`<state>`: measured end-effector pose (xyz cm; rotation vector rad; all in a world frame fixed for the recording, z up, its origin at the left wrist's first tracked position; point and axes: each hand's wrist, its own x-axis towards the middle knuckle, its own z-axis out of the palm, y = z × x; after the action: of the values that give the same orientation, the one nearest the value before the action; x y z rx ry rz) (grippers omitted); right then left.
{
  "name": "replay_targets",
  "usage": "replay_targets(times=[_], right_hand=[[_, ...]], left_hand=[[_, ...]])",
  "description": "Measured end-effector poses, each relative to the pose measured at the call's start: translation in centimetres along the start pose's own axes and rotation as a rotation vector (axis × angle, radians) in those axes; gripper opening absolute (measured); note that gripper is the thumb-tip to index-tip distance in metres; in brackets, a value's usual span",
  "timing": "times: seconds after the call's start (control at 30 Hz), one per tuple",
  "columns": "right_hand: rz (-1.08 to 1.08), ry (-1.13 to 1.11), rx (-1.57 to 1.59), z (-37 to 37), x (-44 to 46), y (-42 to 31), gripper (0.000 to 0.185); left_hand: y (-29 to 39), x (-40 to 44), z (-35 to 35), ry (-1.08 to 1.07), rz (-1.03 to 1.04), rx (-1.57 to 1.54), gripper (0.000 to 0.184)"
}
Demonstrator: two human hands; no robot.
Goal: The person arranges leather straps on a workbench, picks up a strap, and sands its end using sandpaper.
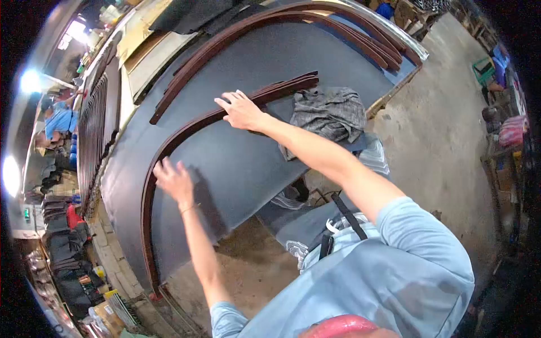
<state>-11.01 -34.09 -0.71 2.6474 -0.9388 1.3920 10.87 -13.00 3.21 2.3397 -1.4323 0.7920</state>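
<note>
A bundle of long dark brown strips (189,128), which look like leather, curves across the grey tabletop (248,174). Beside the strips' left bend is my left hand (176,182), fingers spread and fingertips close to their inner edge. My right hand (242,111) lies over the upper part of the bundle with its fingers apart. Whether either hand touches the strips I cannot tell. Right of my right hand, a crumpled dark grey cloth (329,114) rests on the table, by the strips' fanned-out end.
Another thick bundle of brown strips (225,35) arcs along the table's far side. Flat sheets (149,62) lie at the upper left, near hanging dark strips (93,127). Stacked dark pieces (65,253) sit at the lower left. Concrete floor (428,129) extends on the right.
</note>
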Motion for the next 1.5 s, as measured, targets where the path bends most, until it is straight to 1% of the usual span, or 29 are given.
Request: replay_targets(times=[0.1, 0.17, 0.2, 0.27, 0.3, 0.33, 0.37, 0.4, 0.43, 0.5, 0.57, 0.63, 0.7, 0.73, 0.77, 0.83, 0.87, 0.9, 0.97, 1.03, 1.1, 1.17, 1.2, 1.23, 1.3, 1.33, 1.37, 1.47, 1.5], right_hand=[[-0.031, 0.029, 0.145, -7.2, -0.4, -0.5, 0.023], [0.115, -0.169, 0.289, -11.9, -2.7, 1.0, 0.021], [0.176, -0.201, 0.303, -14.3, -4.1, 2.0, 0.020], [0.266, -0.189, 0.257, -19.4, -6.9, 4.5, 0.021], [0.301, -0.152, 0.199, -21.8, -8.3, 5.4, 0.025], [0.360, -0.229, 0.114, -25.0, -9.0, 5.1, 0.035], [0.418, -0.312, 0.030, -27.7, -9.8, 4.6, 0.047], [0.486, -0.489, -0.057, -28.7, -11.0, 4.4, 0.069], [0.538, -0.535, -0.056, -29.0, -12.0, 4.2, 0.069], [0.471, -0.537, -0.041, -27.5, -14.1, 6.5, 0.066], [0.302, -0.339, 0.028, -25.6, -14.9, 9.9, 0.048], [0.193, -0.340, 0.123, -24.9, -14.4, 12.6, 0.038], [0.155, -0.361, 0.175, -23.6, -13.8, 15.0, 0.036], [0.167, -0.279, 0.284, -23.6, -13.1, 15.5, 0.038], [0.156, -0.271, 0.282, -23.8, -12.5, 15.8, 0.038], [0.516, -0.036, 0.577, -25.3, -10.6, 15.4, 0.036], [0.539, 0.189, 0.518, -25.9, -9.3, 15.3, 0.030], [0.684, 0.325, 0.537, -26.2, -8.3, 16.0, 0.028], [0.713, 0.609, 0.366, -26.8, -5.7, 18.0, 0.028], [0.605, 0.641, 0.170, -27.2, -4.3, 20.3, 0.039], [0.567, 0.238, 0.022, -25.6, -5.5, 23.3, 0.044], [0.676, -0.191, -0.169, -26.1, -7.2, 21.5, 0.047], [0.642, -0.148, -0.153, -25.8, -8.0, 21.0, 0.049], [0.558, -0.096, -0.147, -26.3, -8.8, 20.1, 0.047], [0.490, 0.030, 0.064, -26.0, -11.1, 18.7, 0.043], [0.515, 0.038, 0.101, -26.5, -12.1, 17.1, 0.042], [0.537, 0.054, 0.136, -27.2, -12.9, 15.5, 0.040], [0.471, -0.059, 0.175, -28.3, -15.2, 11.9, 0.042], [0.449, -0.100, 0.172, -28.5, -15.4, 11.1, 0.043]], left_hand=[[8.5, 0.0, -0.5, 0.096, 0.109, -0.407, 0.019], [13.5, -1.3, -1.2, 0.050, 0.099, -0.580, 0.012], [16.0, -2.1, -1.4, 0.015, 0.074, -0.670, 0.011], [20.1, -3.0, -2.6, -0.072, 0.125, -0.788, 0.024], [21.7, -3.2, -2.8, -0.082, 0.162, -0.835, 0.021], [22.8, -2.9, -2.8, -0.109, 0.222, -0.861, 0.018], [24.0, -2.5, -2.9, -0.140, 0.278, -0.886, 0.016], [25.4, -1.8, -3.2, -0.152, 0.283, -0.884, 0.016], [26.9, -0.9, -3.7, -0.202, 0.262, -0.934, 0.014], [29.0, -0.7, -5.8, -0.270, 0.250, -0.969, 0.012], [32.1, -1.1, -7.7, -0.207, 0.295, -0.996, 0.013], [34.1, -2.2, -8.4, -0.192, 0.418, -0.885, 0.026], [35.0, -3.4, -7.6, -0.260, 0.508, -0.710, 0.032], [35.0, -3.5, -7.1, -0.401, 0.512, -0.697, 0.026], [34.9, -3.4, -6.7, -0.387, 0.512, -0.693, 0.026], [35.3, -2.3, -7.8, -0.247, 0.383, -0.812, 0.019], [35.8, -1.9, -8.7, -0.106, 0.321, -0.817, 0.016], [36.3, -1.4, -10.1, 0.029, 0.254, -0.814, 0.013], [36.5, -2.3, -9.5, 0.027, 0.147, -0.877, 0.010], [36.5, -3.8, -9.4, -0.081, 0.181, -0.812, 0.010], [36.0, -6.0, -9.3, -0.232, 0.205, -0.840, 0.012], [35.4, -8.1, -8.8, -0.291, 0.188, -0.806, 0.013], [34.7, -9.4, -8.2, -0.324, 0.153, -0.780, 0.024], [34.8, -10.4, -7.7, -0.321, 0.131, -0.788, 0.024], [34.6, -12.4, -7.4, -0.197, 0.087, -0.704, 0.041], [34.3, -12.6, -7.2, -0.221, 0.199, -0.661, 0.056], [34.7, -12.5, -7.6, -0.224, 0.209, -0.655, 0.062], [35.0, -12.2, -7.7, -0.207, 0.129, -0.678, 0.070], [35.0, -12.2, -7.8, -0.223, 0.163, -0.653, 0.074]])
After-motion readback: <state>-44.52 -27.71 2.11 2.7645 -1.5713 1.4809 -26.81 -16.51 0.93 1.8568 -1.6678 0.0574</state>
